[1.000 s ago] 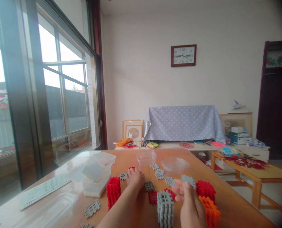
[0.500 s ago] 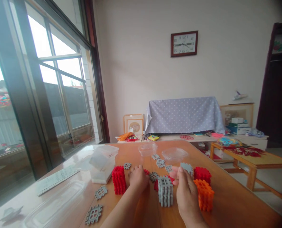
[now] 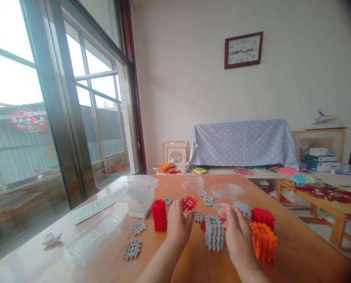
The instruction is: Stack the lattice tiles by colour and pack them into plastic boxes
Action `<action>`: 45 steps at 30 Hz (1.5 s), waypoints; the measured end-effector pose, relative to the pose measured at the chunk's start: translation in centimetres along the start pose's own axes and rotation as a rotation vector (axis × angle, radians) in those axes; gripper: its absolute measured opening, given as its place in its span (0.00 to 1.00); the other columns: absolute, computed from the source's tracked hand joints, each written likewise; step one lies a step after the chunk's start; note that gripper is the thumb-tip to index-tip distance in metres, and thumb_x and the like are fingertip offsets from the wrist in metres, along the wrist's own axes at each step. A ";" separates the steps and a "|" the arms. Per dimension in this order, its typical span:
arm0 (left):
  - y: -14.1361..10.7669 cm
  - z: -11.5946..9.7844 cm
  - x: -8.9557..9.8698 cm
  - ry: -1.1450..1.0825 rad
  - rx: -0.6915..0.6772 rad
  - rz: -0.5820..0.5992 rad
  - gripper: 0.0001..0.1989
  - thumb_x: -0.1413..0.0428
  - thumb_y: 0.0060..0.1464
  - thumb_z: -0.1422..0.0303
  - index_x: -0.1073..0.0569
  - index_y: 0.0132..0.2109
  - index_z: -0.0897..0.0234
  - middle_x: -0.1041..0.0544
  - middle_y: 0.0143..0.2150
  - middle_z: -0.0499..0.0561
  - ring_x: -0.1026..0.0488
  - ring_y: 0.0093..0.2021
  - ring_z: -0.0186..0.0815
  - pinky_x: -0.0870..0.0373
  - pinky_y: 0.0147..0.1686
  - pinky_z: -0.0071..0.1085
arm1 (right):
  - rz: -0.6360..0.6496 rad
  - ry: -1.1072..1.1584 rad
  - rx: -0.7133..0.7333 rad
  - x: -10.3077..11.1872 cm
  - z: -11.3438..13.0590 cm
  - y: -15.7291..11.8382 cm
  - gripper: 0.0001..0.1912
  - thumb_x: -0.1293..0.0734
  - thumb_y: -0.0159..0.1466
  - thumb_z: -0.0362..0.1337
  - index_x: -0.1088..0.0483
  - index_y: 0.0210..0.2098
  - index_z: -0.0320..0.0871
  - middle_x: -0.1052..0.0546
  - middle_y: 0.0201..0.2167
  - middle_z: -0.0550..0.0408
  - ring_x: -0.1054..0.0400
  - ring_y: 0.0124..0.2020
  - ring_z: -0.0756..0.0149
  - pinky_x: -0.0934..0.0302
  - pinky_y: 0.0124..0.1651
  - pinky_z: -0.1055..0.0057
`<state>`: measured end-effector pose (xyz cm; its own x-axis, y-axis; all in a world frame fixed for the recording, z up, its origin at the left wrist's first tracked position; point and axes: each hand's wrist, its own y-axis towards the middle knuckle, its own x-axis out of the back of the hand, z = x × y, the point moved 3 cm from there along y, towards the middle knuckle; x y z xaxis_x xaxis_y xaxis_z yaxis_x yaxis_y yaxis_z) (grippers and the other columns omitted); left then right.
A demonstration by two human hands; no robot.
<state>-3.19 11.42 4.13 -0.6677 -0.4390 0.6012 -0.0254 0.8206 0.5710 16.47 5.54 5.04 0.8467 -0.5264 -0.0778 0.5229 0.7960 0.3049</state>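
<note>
My left hand (image 3: 179, 220) is closed on a red building tile (image 3: 189, 203), a notched square with window-like holes, held up at the fingertips. Left of this hand a stack of red tiles (image 3: 159, 216) stands upright. My right hand (image 3: 237, 232) is beside a stack of grey tiles (image 3: 214, 234), its fingers curled together; what they hold, if anything, is hidden. Beyond it are a light grey tile stack (image 3: 242, 209), another red stack (image 3: 263, 217) and an orange stack (image 3: 264, 240). Red tile parts show partly hidden behind the grey stack.
Loose grey tiles (image 3: 132, 249) lie scattered on the wooden table (image 3: 175, 267). At left are a clear lid (image 3: 93, 237), a white booklet (image 3: 93, 211) and a translucent bin (image 3: 140, 202). Clear containers (image 3: 227, 191) stand at the back. A low wooden bench (image 3: 326, 196) is on the right.
My left hand has lifted the red tile off the tabletop area, and the tile now shows at its fingertips. My right hand stays beside the grey stack. The view has turned slightly left.
</note>
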 end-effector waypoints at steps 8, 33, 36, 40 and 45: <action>-3.3 -3.7 2.8 -0.283 -0.269 -0.150 0.30 0.38 0.60 0.63 0.40 0.65 0.57 0.28 0.58 0.58 0.29 0.57 0.44 0.29 0.57 0.45 | 0.264 0.042 0.116 -1.3 0.9 -1.3 0.26 0.34 0.65 0.57 0.28 0.55 0.48 0.21 0.54 0.46 0.27 0.55 0.50 0.33 0.57 0.58; -5.8 -4.1 4.4 -0.165 -0.353 -0.184 0.30 0.39 0.58 0.67 0.41 0.64 0.57 0.28 0.58 0.60 0.30 0.60 0.50 0.28 0.57 0.52 | 0.398 0.213 0.043 -1.2 3.9 -2.7 0.24 0.28 0.58 0.57 0.26 0.45 0.46 0.20 0.35 0.51 0.26 0.38 0.56 0.31 0.43 0.64; -5.9 -3.8 4.3 -0.144 -0.359 -0.182 0.32 0.37 0.58 0.66 0.42 0.65 0.56 0.28 0.57 0.61 0.30 0.59 0.52 0.28 0.56 0.53 | 0.459 0.250 0.030 -1.8 4.3 -3.2 0.23 0.28 0.58 0.57 0.25 0.43 0.46 0.20 0.36 0.50 0.26 0.40 0.55 0.31 0.43 0.64; -5.7 -4.4 5.1 -0.165 -0.382 -0.056 0.37 0.37 0.58 0.66 0.46 0.69 0.55 0.29 0.58 0.61 0.29 0.59 0.50 0.28 0.57 0.52 | 0.451 0.292 -0.044 -1.8 4.1 -2.9 0.23 0.28 0.58 0.57 0.24 0.43 0.46 0.19 0.37 0.50 0.26 0.39 0.56 0.32 0.42 0.64; -5.0 -5.3 7.3 -0.220 -0.404 0.098 0.35 0.41 0.59 0.72 0.44 0.69 0.54 0.29 0.58 0.58 0.30 0.59 0.45 0.29 0.59 0.48 | 0.426 0.262 -0.146 -1.2 3.5 -2.4 0.21 0.28 0.58 0.56 0.24 0.43 0.48 0.19 0.38 0.54 0.26 0.40 0.59 0.33 0.45 0.66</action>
<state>-3.95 2.17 8.64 -0.7955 -0.2424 0.5553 0.3082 0.6271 0.7154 13.86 3.19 7.73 0.9737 -0.0692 -0.2169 0.1193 0.9666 0.2269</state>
